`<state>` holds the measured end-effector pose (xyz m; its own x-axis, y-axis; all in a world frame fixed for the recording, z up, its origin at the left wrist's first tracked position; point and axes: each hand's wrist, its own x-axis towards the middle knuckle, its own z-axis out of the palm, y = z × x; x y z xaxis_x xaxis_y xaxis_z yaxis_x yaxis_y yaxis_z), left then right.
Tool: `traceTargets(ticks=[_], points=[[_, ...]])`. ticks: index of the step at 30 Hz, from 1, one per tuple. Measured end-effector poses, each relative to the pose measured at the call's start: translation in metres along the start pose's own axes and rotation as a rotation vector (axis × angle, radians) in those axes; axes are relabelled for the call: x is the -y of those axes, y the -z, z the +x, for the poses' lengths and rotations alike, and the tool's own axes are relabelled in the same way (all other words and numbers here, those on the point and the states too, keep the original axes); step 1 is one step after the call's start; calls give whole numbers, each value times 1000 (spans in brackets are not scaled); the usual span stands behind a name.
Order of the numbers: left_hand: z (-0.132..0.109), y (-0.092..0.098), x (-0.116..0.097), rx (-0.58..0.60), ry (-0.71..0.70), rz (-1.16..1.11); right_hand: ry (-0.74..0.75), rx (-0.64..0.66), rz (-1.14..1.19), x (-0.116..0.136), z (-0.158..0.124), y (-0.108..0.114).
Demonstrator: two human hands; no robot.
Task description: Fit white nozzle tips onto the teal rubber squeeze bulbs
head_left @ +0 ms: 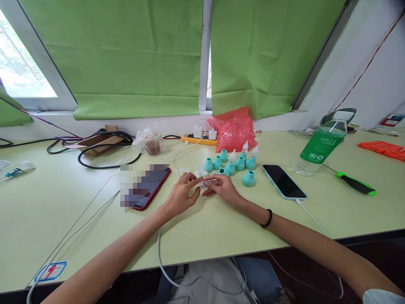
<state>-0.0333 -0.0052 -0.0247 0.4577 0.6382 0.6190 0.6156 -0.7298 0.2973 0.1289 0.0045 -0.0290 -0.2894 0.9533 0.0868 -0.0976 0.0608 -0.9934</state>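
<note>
Hands in close now, in front of & a bit L of the red bubble-wrap pouch (236, 128). R hand (223, 189): thumb & fingers narrow, apparently pinching a small clear plastic piece (203, 184), mostly hidden, so nearer the person than the pouch & L of it. L hand (183, 192): index tip right at that same piece, thumb slightly apart below; can't tell if it's gripping too. Loose whitish translucent bits (198, 173) sit just beyond the fingertips, L-front of the pouch.

Over to the teal, round-bodied, short-necked bulbs (249, 178): clustered in front of the pouch, a few w/ pointed translucent tips (233, 154) on, others w/ bare open necks. Red-edged dark phone (155, 188) L-front of the pouch, white-edged black phone (284, 181) R-front, clear plastic bottle w/ green label (322, 145) farther R.

Step in hand, prob.: working the small piece by fingertip. Next move, I'd judge, calls for a light, steady pinch, both hands' tips aligned, no bulbs knocked.
</note>
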Motion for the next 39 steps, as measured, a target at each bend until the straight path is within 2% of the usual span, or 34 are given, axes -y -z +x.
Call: traceTargets(ticks=[11, 27, 29, 32, 36, 39], points=[[0, -4, 0, -21, 11, -61, -23, 2, 21, -2, 0, -1], [0, -1, -2, -24, -60, -104, -42, 67, 17, -4, 0, -1], [1, -1, -4, -17, 6, -120, -27, 46, 5, -2, -1, -1], [1, 1, -8, 14, 184, -220, 17, 15, -30, 1, -3, -2], [4, 5, -9, 62, 410, -518, 88, 9, -88, 6, -7, -3], [6, 6, -7, 86, 508, -732, 172, -16, -150, 6, -8, -4]])
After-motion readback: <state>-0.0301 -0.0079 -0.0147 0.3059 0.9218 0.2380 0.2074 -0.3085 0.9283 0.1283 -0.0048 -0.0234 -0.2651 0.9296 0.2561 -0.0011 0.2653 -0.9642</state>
